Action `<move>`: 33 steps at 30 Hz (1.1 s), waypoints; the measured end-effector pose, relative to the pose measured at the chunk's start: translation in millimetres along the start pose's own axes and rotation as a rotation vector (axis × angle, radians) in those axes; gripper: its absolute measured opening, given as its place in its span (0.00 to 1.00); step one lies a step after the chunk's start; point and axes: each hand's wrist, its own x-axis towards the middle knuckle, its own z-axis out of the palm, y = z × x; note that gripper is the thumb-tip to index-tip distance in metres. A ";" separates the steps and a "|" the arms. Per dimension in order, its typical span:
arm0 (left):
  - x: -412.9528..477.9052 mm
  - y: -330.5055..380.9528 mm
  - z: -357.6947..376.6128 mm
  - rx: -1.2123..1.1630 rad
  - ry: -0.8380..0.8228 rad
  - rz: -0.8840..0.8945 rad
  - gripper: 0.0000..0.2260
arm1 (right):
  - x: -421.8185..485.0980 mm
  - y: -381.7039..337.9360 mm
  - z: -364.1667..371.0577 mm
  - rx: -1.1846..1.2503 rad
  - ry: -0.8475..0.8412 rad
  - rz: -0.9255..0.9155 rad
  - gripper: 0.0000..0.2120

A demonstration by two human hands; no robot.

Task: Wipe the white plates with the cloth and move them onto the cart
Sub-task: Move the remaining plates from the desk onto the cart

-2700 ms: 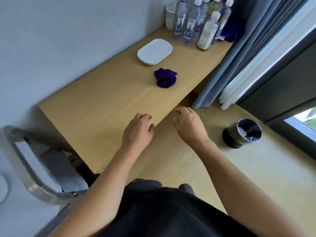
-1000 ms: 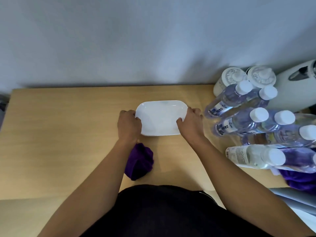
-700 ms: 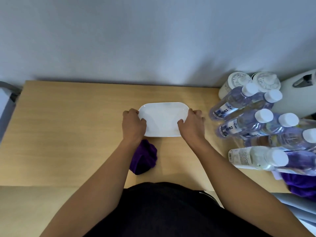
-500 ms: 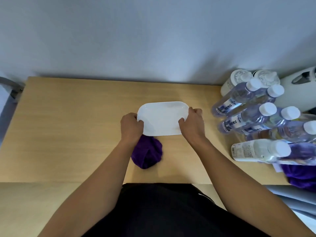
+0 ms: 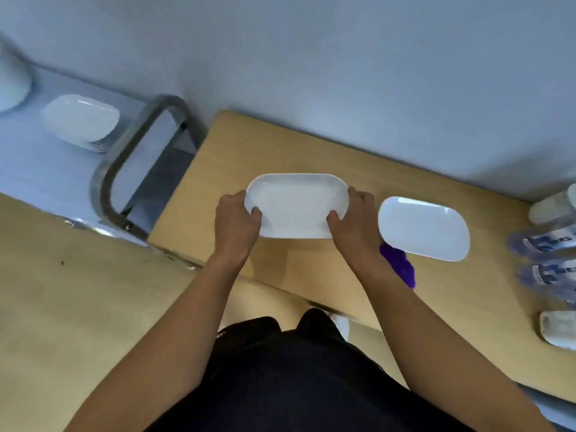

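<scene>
I hold a white oblong plate above the wooden table. My left hand grips its left end and my right hand grips its right end. A second white plate lies on the table to the right. The purple cloth lies on the table just below that plate, partly hidden by my right forearm. At the far left, a stack of white plates sits on the grey cart.
The cart's metal handle stands between the cart top and the table's left end. Several water bottles crowd the table's right edge. A grey wall runs behind. Tan floor lies at lower left.
The top plate has come off the stack, leaving one plate on the table. Both hands have carried it left, and my view has swung left so the cart shows.
</scene>
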 end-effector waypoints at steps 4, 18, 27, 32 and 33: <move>-10.4 -76.4 -101.4 0.027 0.232 -0.138 0.09 | -14.3 -92.6 81.0 0.010 -0.156 -0.225 0.27; -70.0 -230.2 -274.7 0.048 0.613 -0.545 0.07 | -66.7 -286.0 262.3 -0.056 -0.494 -0.667 0.25; 48.7 -269.7 -325.6 0.172 0.541 -0.551 0.16 | 15.5 -355.2 336.8 0.006 -0.538 -0.565 0.26; 136.9 -282.6 -358.6 0.243 0.430 -0.489 0.12 | 65.7 -383.6 362.3 0.072 -0.532 -0.453 0.26; 152.0 -283.5 -361.2 0.255 0.400 -0.477 0.11 | 71.3 -385.3 364.9 0.082 -0.520 -0.421 0.26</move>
